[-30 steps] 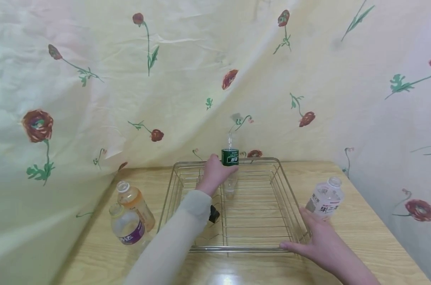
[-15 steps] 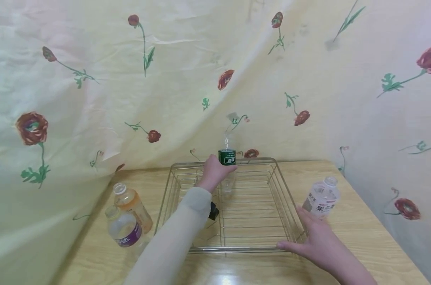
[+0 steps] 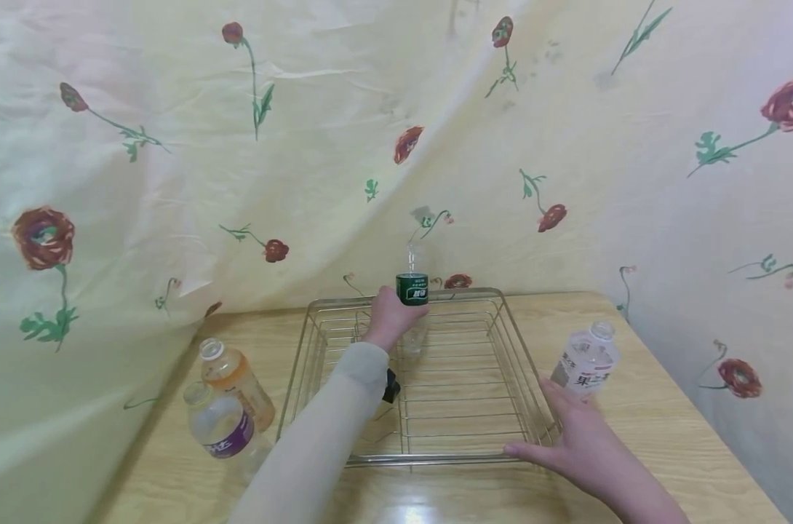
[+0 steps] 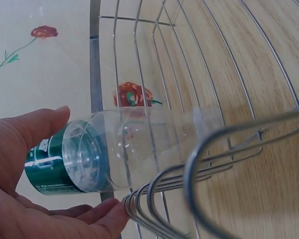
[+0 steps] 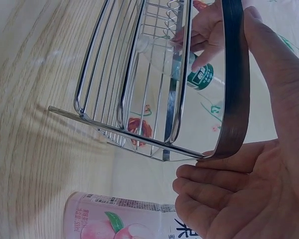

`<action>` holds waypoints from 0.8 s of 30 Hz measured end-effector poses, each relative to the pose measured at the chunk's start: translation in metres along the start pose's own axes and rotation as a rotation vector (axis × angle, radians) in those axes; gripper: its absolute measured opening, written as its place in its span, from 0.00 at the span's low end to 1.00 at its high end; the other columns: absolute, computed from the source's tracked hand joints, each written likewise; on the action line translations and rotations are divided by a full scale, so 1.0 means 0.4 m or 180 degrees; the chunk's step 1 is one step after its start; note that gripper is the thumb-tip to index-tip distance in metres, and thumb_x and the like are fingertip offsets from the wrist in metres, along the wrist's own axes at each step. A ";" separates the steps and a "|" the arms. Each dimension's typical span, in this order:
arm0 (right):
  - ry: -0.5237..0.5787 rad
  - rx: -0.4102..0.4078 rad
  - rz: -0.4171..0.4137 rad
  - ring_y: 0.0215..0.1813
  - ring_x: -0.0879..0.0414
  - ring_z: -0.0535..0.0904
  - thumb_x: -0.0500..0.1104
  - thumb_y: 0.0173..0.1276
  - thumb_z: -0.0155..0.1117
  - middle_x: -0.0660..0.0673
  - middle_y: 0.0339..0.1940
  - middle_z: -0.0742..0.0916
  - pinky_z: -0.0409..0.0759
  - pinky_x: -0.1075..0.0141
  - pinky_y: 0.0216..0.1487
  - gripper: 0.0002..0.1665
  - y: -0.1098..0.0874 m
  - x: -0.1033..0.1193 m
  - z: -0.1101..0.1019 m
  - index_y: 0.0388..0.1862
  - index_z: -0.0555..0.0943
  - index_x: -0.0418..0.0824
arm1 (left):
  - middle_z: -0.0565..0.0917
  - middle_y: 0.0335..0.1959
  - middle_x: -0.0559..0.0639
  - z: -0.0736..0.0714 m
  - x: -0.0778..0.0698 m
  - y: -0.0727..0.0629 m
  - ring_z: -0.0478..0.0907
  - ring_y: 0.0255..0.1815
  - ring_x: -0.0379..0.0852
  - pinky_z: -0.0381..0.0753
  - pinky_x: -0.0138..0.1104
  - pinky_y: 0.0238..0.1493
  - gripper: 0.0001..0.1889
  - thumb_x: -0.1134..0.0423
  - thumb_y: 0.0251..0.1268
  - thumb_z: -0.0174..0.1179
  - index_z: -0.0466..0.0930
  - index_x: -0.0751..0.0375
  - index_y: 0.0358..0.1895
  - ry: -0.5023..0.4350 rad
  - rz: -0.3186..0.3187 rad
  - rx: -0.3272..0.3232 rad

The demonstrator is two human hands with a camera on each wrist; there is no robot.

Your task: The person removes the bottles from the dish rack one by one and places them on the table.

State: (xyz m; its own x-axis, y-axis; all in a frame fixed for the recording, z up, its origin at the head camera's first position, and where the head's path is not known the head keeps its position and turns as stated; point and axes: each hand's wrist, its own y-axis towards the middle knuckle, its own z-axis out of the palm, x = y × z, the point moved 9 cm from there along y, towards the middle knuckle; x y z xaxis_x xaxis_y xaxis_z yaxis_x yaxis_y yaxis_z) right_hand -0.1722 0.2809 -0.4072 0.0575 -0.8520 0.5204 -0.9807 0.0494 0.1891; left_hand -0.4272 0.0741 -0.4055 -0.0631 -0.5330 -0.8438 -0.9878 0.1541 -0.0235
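At the back of a wire dish rack (image 3: pixel 406 460), my left hand (image 3: pixel 394 320) grips a clear plastic bottle with a green label (image 3: pixel 412 290). The bottle stands upside down, its narrow neck toward the rack floor. In the left wrist view, thumb and fingers lie on opposite sides of the bottle (image 4: pixel 144 142). My right hand (image 3: pixel 586 444) is spread round the rack's front right corner. Its thumb touches the front rim and its fingers lie along the right side. Just beyond these fingers stands a clear bottle with a pink-and-white label (image 3: pixel 586 364).
Left of the rack stand an orange-tinted bottle (image 3: pixel 239 386) and a purple-labelled bottle (image 3: pixel 221 426), both uncapped. Another clear bottle is partly hidden by the left sleeve (image 3: pixel 324 444). A small black piece (image 3: pixel 391 386) sits in the rack. A flowered cloth (image 3: pixel 305 145) hangs behind the wooden table (image 3: pixel 658 407).
The head view has shifted slightly, so everything appears a little farther left. My left hand keeps its grip on the green-labelled bottle, and my right hand stays at the rack corner.
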 end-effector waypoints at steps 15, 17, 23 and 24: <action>-0.0017 0.0058 0.0064 0.68 0.19 0.61 0.77 0.44 0.75 0.21 0.69 0.70 0.64 0.25 0.61 0.76 0.002 0.002 -0.005 0.72 0.63 0.21 | 0.79 0.45 0.57 -0.001 -0.010 0.005 0.79 0.45 0.52 0.83 0.44 0.50 0.29 0.56 0.61 0.74 0.72 0.68 0.57 0.0142 -0.0088 0.0033; -0.0021 0.0062 0.0077 0.68 0.19 0.60 0.78 0.44 0.75 0.21 0.70 0.70 0.64 0.25 0.61 0.76 0.003 0.000 -0.005 0.73 0.64 0.21 | 0.79 0.44 0.57 0.000 -0.005 0.008 0.79 0.45 0.53 0.83 0.45 0.50 0.28 0.56 0.62 0.74 0.73 0.68 0.57 0.0110 -0.0118 0.0062; -0.0057 0.0065 0.0071 0.68 0.19 0.62 0.76 0.44 0.77 0.21 0.69 0.71 0.65 0.25 0.61 0.75 0.003 0.000 -0.005 0.73 0.63 0.21 | 0.81 0.43 0.57 0.010 0.006 0.015 0.80 0.44 0.53 0.83 0.46 0.49 0.26 0.55 0.64 0.72 0.74 0.70 0.56 0.0037 -0.0123 0.0168; -0.0057 0.0071 0.0078 0.68 0.19 0.62 0.76 0.44 0.77 0.21 0.69 0.71 0.65 0.26 0.61 0.76 0.002 0.000 -0.005 0.73 0.63 0.22 | 0.81 0.44 0.58 0.011 0.006 0.015 0.80 0.44 0.53 0.83 0.46 0.49 0.26 0.55 0.64 0.71 0.75 0.70 0.56 0.0030 -0.0107 0.0180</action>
State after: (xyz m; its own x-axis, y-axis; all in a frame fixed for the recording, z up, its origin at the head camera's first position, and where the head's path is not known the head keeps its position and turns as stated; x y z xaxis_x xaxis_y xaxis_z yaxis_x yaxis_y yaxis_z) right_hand -0.1728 0.2821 -0.4055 0.0303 -0.8599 0.5096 -0.9857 0.0588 0.1580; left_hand -0.4326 0.0772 -0.4100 -0.0316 -0.5465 -0.8369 -0.9798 0.1825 -0.0822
